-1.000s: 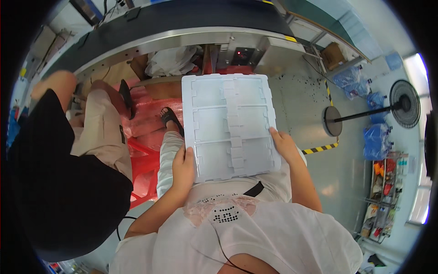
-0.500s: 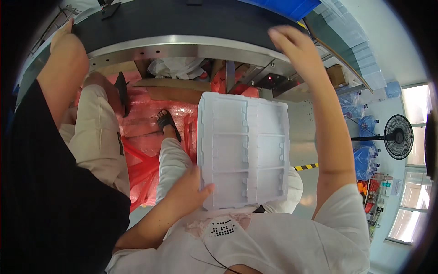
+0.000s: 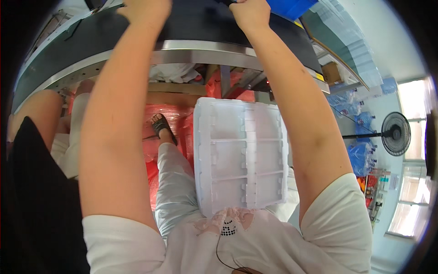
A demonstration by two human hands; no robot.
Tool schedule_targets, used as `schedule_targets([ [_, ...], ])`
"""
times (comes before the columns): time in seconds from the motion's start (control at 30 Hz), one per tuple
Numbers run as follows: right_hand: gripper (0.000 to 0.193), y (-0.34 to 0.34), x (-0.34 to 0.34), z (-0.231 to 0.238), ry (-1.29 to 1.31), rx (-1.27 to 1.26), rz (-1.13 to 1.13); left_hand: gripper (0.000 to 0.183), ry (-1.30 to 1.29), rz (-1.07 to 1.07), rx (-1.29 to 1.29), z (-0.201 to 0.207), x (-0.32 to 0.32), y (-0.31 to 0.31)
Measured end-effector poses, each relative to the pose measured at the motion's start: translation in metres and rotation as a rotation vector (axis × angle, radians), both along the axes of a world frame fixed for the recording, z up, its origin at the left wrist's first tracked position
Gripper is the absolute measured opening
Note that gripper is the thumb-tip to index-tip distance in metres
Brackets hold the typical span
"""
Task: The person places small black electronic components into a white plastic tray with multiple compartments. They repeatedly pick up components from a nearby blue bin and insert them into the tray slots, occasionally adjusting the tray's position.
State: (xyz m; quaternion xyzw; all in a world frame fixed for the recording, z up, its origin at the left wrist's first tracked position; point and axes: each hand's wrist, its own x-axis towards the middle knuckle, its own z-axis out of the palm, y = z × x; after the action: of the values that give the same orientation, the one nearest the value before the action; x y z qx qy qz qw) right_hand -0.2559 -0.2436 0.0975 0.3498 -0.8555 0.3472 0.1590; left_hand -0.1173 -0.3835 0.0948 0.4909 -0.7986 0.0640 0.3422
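Note:
Both my arms stretch forward over the black conveyor belt (image 3: 196, 27). My left hand (image 3: 148, 10) is blurred and cut off by the upper edge, so its grip does not show. Further right, my right hand (image 3: 252, 14) has its fingers closed on a small black object (image 3: 223, 2), mostly outside the picture. Between my arms and close to my body is a white plastic crate (image 3: 228, 157), its face ribbed into several rectangular panels. Neither hand touches it.
A person in a black top (image 3: 41, 196) sits at my left. Beyond the belt at right is a blue bin (image 3: 292, 8). Red plastic wrap (image 3: 153, 146) covers the floor under the belt. A black fan (image 3: 395, 139) and blue water bottles (image 3: 360, 157) stand farther right.
My left hand has left the crate's edge and swung up over the belt. My right hand has moved forward and left, to the black object. The neighbour's arm has drawn back from the belt.

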Motion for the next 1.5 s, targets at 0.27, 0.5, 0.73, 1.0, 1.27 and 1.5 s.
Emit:
schedule_targets([
  [0.27,0.020,0.185,0.039,0.014,-0.580,-0.245,0.457,0.047,-0.249,0.093,0.133,-0.044,0.007,-0.075],
  [0.5,0.016,0.253,0.026,-0.086,-0.849,0.224,0.283,0.042,0.565,-0.639,0.362,-0.006,0.027,0.007],
  [0.73,0.024,0.295,0.063,-0.133,0.006,0.223,0.294,0.027,0.278,-1.081,0.884,-0.023,0.060,0.154],
  [1.0,0.028,0.308,0.094,-0.148,0.153,0.271,0.186,0.028,-0.152,-1.037,0.494,-0.134,0.058,0.200],
  [1.27,0.037,0.259,0.083,-0.128,-0.043,0.375,-0.091,0.033,-0.067,-0.907,0.115,-0.157,0.074,0.262],
  [1.5,0.033,0.210,0.045,-0.123,-0.239,0.751,-0.162,0.030,-0.015,-0.925,0.216,-0.158,0.074,0.260],
])
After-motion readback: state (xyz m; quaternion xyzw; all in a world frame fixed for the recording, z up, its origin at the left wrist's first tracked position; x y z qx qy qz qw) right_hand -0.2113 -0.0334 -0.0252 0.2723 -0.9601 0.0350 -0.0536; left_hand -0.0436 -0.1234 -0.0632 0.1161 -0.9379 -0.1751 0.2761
